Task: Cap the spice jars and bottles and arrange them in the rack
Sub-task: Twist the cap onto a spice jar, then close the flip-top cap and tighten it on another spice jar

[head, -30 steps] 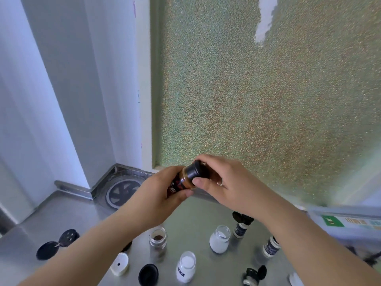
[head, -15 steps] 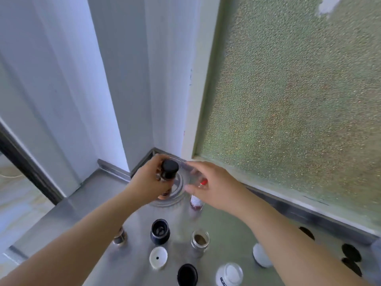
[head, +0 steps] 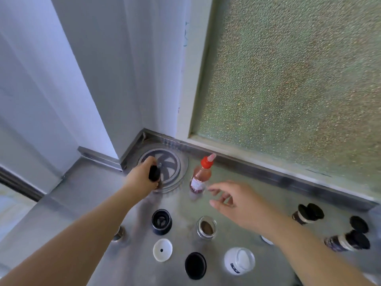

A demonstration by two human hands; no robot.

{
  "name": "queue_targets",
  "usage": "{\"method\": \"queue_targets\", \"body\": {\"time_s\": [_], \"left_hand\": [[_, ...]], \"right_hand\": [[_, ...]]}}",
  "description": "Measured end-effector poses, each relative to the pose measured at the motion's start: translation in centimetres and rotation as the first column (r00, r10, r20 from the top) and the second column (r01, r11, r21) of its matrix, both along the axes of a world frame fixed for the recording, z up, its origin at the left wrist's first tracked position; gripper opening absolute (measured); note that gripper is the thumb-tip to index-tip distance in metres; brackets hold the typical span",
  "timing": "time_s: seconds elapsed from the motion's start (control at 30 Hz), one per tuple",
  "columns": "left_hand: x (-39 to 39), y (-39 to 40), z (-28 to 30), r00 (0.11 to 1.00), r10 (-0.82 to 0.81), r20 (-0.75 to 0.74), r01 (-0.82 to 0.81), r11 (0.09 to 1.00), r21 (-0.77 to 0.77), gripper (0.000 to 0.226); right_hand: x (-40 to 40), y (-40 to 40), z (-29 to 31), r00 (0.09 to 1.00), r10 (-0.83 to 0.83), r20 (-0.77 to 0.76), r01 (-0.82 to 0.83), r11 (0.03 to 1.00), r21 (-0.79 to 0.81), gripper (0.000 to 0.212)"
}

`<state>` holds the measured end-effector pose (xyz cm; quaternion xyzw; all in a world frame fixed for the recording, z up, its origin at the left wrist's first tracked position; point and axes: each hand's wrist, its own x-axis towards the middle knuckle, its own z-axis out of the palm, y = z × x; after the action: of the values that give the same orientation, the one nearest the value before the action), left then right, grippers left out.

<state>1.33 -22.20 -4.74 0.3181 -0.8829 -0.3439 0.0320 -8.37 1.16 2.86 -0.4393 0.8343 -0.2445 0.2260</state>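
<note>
My left hand [head: 140,178] grips a black-capped spice jar [head: 154,174] and holds it low over the round rack [head: 175,162] in the far corner of the steel counter [head: 86,195]. My right hand [head: 237,201] hovers open, fingers spread, just right of a red-capped bottle [head: 200,174] that stands beside the rack. Nearer me stand an open dark jar [head: 161,221], an open glass jar of brown spice [head: 206,227] and a white jar [head: 239,261]. A loose white lid [head: 162,249] and a loose black lid [head: 195,265] lie between them.
Two jars with flipped-open black caps [head: 307,213] [head: 346,241] and another black lid [head: 358,223] sit at the right. A small jar [head: 119,234] is partly hidden by my left forearm. A frosted window [head: 288,79] and white wall panels [head: 92,69] close off the back.
The view swung left and down. My left hand lowered the capped jar from mid-air to the rack. My right hand let go of the cap and drew back, open, near the red-capped bottle.
</note>
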Motion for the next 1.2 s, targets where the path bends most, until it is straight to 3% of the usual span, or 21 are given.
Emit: {"method": "queue_targets", "body": {"time_s": [0.17,0.3,0.5,0.7,0.8,0.93,1.2], "left_hand": [[-0.4,0.3,-0.4,1.0,0.006,0.009,-0.006,1.0,-0.028,0.045],[-0.8,1.7,1.3,1.0,-0.019,0.012,0.02,0.985,-0.171,0.054],[-4.3,10.4,6.6,0.912,-0.36,-0.196,0.315,0.921,-0.228,0.04],[-9.2,21.0,7.0,0.759,-0.596,-0.26,0.578,0.802,-0.153,0.038],[-11.0,24.8,5.9,0.756,-0.604,-0.251,0.599,0.794,-0.105,0.037],[-12.4,28.1,4.4,0.776,-0.588,-0.228,0.594,0.803,-0.049,0.036],[-12.3,29.5,2.3,0.82,-0.526,-0.226,0.543,0.84,0.015,0.041]], "right_hand": [[0.2,1.1,0.2,0.999,-0.032,0.013,0.032,0.999,0.003,0.028],[0.2,2.6,0.6,0.997,-0.072,0.036,0.072,0.997,-0.005,0.033],[-0.7,8.2,1.7,0.979,-0.204,0.015,0.204,0.979,-0.013,0.039],[-3.0,17.9,1.8,0.885,-0.458,-0.076,0.459,0.888,-0.013,0.043],[-4.0,22.0,1.2,0.836,-0.538,-0.104,0.543,0.839,0.031,0.048],[-5.9,24.4,-0.8,0.851,-0.506,-0.14,0.525,0.834,0.169,0.063],[-11.5,21.4,-7.6,0.896,-0.402,-0.19,0.439,0.866,0.239,0.078]]}}
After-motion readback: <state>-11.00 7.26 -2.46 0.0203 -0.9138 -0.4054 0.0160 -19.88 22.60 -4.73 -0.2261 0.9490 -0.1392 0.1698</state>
